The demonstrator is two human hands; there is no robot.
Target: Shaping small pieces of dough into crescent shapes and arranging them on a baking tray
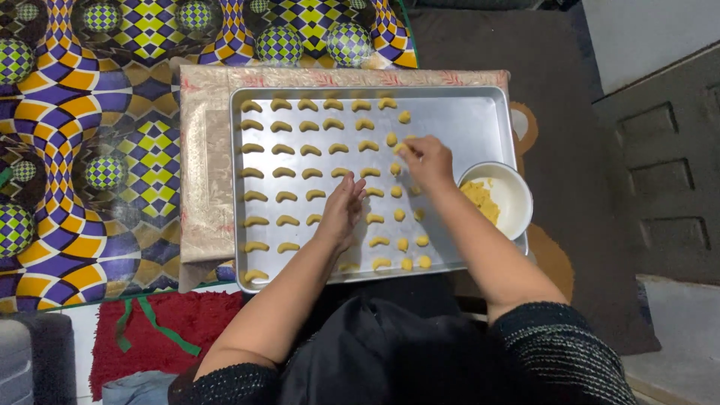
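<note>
A floor scene from above: a mat printed with purple, yellow and orange checks and spheres fills the left side from 7 to 11 o'clock, a dark brown carpet runs from 12 down to 4 o'clock, and a grey panelled door stands at 3 o'clock. At 7 o'clock lies a red rug with a green ribbon across it. The person's black clothing fills 6 o'clock.

In the middle sits a metal tray on a pale cloth with red-patterned edges; the cloth shows along the tray's left and top sides. The tray holds rows of small yellow crescents in its left half, and rounder dough pieces in columns nearer the centre; its upper right part is bare. A white bowl with yellow dough in it overlaps the tray's right edge at 3 o'clock.

The left hand lies flat over the tray's centre, fingers straight and loose, gripping nothing, fingertips just beside a crescent. The right hand is at 1 o'clock from it, fingers pinched on a dough piece just above the tray, among the rounder pieces
</note>
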